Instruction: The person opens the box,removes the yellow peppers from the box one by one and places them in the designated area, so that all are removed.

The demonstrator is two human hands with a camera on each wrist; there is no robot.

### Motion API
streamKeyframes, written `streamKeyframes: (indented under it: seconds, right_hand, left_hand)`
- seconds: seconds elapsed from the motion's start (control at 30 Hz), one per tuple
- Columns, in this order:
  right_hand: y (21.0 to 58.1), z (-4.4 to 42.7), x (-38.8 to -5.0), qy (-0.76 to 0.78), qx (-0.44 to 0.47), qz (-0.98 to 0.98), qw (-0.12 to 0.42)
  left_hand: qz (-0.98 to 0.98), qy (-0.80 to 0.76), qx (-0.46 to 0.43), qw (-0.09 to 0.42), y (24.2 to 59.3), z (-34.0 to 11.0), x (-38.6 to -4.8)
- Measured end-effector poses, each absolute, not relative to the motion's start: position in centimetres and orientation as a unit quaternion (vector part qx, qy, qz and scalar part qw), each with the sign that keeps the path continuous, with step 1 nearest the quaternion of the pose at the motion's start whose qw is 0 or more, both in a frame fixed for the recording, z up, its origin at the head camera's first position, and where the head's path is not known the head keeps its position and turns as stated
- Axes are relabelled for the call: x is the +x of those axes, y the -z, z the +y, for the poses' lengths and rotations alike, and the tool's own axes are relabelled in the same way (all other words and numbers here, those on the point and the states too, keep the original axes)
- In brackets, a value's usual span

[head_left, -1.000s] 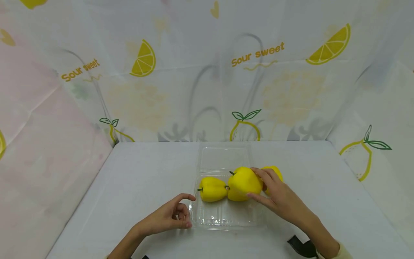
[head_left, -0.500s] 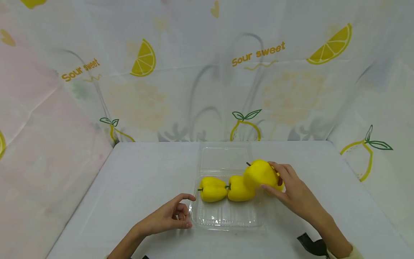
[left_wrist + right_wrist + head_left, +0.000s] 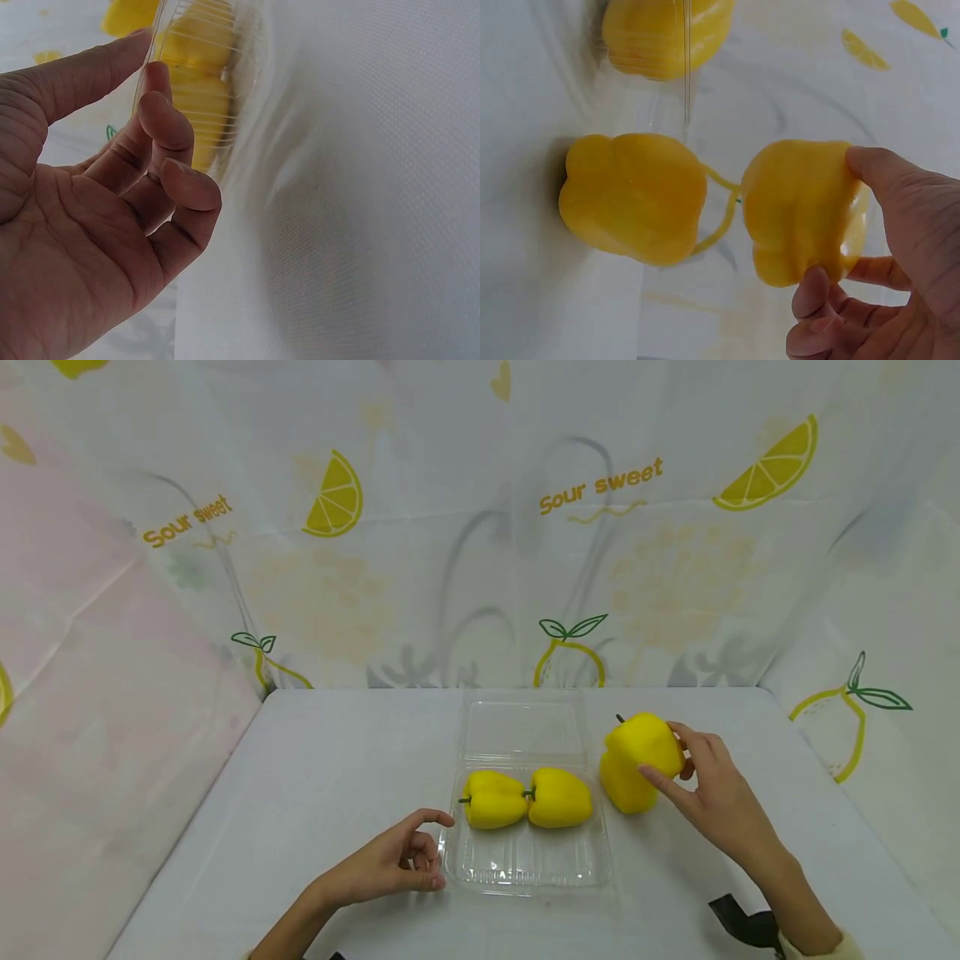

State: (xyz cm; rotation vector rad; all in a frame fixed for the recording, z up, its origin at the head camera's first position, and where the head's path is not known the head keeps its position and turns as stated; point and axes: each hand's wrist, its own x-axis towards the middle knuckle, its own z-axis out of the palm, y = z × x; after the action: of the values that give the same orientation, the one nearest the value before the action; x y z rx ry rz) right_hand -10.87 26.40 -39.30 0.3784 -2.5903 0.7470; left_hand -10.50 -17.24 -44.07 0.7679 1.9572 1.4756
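Note:
My right hand (image 3: 720,797) holds a yellow bell pepper (image 3: 647,745) between thumb and fingers, raised off the table with its stem pointing up and left. Below and behind it, another yellow bell pepper (image 3: 628,787) stands on the table; the right wrist view shows the two apart. Two more yellow bell peppers (image 3: 495,799) lie end to end inside a clear plastic clamshell container (image 3: 480,870), whose lid (image 3: 522,727) lies folded back. At the container's left rim rests my left hand (image 3: 397,856), fingers loosely bent, index fingertip and thumb tip at the edge.
A white cloth covers the table (image 3: 337,752). Behind it hangs a lemon-print fabric backdrop (image 3: 465,568), with fabric also along both sides. A black strap (image 3: 742,927) shows by my right wrist.
My right hand has carried the bell pepper up and to the right, from over the container to above the pepper on the table. My left hand has stayed in place.

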Motion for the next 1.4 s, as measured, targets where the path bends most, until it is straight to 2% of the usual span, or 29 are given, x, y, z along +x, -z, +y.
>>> streamKeyframes:
  seconds: [0.33,0.73,1.4]
  right_hand:
    - [39.5,27.4,-11.1,-0.297,0.071,-0.93,0.206]
    - [39.5,28.2,-11.0,-0.293,-0.016,-0.941,0.171]
    - [41.5,29.4,-11.3,-0.273,-0.069,-0.956,0.075]
  left_hand:
    - [0.736,-0.547,0.287,0.278,44.1,-17.3,-10.5]
    - [0.732,-0.55,0.289,0.279,44.3,-17.3,-10.5]
    - [0.735,-0.547,0.292,0.275,44.3,-17.3,-10.6]
